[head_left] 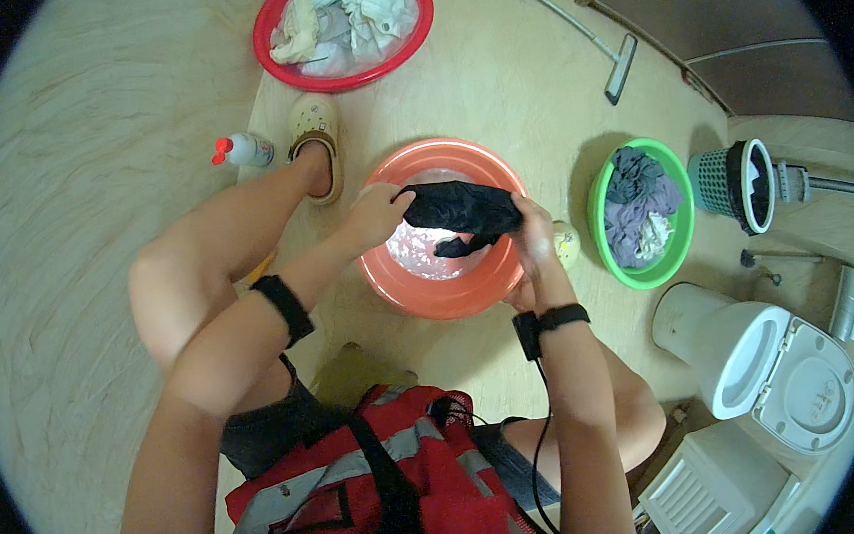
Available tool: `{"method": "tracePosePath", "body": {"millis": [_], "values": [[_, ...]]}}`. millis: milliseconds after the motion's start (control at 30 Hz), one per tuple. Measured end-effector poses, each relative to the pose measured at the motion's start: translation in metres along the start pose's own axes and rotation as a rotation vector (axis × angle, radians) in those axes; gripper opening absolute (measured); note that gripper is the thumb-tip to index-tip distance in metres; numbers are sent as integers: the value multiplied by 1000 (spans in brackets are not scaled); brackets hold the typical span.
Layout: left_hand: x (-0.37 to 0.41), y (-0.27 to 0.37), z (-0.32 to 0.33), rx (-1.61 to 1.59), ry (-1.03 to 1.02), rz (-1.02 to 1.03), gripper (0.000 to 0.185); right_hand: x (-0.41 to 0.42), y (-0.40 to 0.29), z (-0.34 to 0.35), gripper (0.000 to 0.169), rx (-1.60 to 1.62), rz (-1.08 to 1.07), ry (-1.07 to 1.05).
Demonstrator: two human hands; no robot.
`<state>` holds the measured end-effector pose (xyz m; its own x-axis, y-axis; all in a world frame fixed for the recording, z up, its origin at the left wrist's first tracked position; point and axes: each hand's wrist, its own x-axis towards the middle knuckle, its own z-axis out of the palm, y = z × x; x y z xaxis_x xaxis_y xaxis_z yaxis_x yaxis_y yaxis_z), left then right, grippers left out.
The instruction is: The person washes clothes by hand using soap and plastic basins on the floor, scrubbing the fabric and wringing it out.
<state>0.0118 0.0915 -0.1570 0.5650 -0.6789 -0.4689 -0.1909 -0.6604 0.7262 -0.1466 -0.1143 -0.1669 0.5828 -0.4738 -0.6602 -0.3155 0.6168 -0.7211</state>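
A wet-looking black cloth item (464,207) is stretched sideways between my two hands above an orange plastic basin (430,304). My left hand (379,214) pinches its left end with thumb and fingers. At the other end my right hand (533,230) grips the cloth near the basin's right rim. A narrow loose part of the cloth hangs lower, over the water. Sudsy water (426,256) lies in the basin, with white foam on its surface. Whether the hanging part touches the water I cannot tell.
A red basin (341,82) of pale clothes stands ahead. To the right are a green basin (687,224) of clothes, a bin (713,178) and a toilet (735,363). A white bottle with red cap (248,150) is near my left shoe (314,125). A floor squeegee (621,71) leans ahead right.
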Motion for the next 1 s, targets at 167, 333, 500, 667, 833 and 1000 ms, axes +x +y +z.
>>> {"method": "tracePosePath", "body": {"millis": [167, 333, 500, 667, 833, 1000], "values": [[2, -22, 53, 342, -77, -147, 61, 65, 111, -30, 36, -973, -352, 341], [10, -48, 113, 446, -91, 66, 55, 55, 174, -30, 47, -1562, -425, 148], [31, -90, 140, 648, -72, 76, 48, 53, 190, -3, 46, -1908, -179, -7], [25, -86, 131, 465, -185, 27, 37, 74, 186, -14, 26, -2056, 220, -471], [19, -65, 114, 277, -376, -131, 40, 52, 157, -40, 29, -1730, 159, -544], [-4, -31, 93, -213, -415, -88, 37, 10, 96, -37, 29, -731, 212, -529]]}}
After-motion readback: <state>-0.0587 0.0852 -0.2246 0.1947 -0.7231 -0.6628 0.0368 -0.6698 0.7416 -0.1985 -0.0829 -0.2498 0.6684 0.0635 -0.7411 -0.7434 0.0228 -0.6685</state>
